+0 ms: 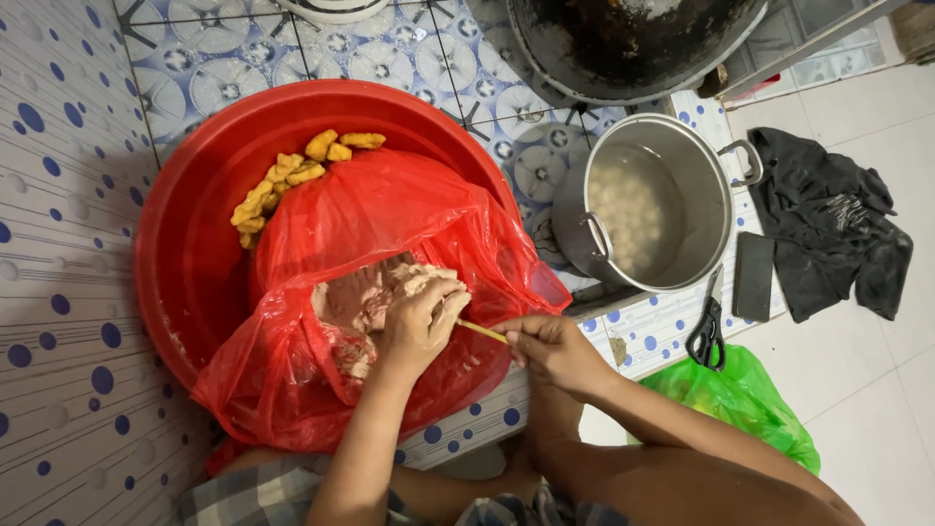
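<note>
2 plastic bags serve as packaging. A large red plastic bag point(390, 253), thin and crinkled, sits open inside a round red basin point(185, 244), directly beneath the left hand point(419, 326), which rests in its pale paste filling. A bright green plastic bag point(750, 394), bunched up, lies on the floor just beyond the right hand point(555, 351), on its outer side. No labels, signs or screens show.
</note>
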